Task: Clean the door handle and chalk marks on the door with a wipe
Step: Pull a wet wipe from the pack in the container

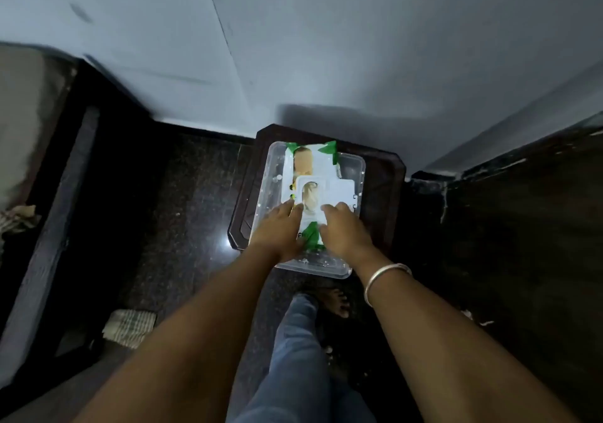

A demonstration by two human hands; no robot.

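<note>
- Wipe pack point(310, 164): the left fingers point(289, 206) are lying fairly straight on its top face, just beside the dispensing opening point(310, 194), and appear to be pressing it down.
- The right fingers point(333, 208) are bending at the near edge of the open flap lid point(341, 190). Blur is hiding whether they are pinching a wipe or only touching the pack.
- The left hand point(279, 231) and right hand point(342, 231) are sitting side by side over the near end of the pack. The right wrist is wearing a silver bangle point(385, 279).
- Judgement on the step in hand, drawing one wipe: the left hand should be holding the pack flat while the right is pinching a single sheet at the opening and pulling it straight up, so the pack is not lifting and extra sheets are not trailing out. The flap should be getting shut afterwards.
- The pack is showing white with green corners and is lying lengthwise, its flap hanging open toward the right.
- The pack is resting in a clear plastic container point(357, 164), which is standing on a dark stool point(381, 190) against the pale wall point(326, 47).
- No door handle or chalk marks are showing. The dark wooden panel point(522, 226) at right may be the door, unconfirmed.
</note>
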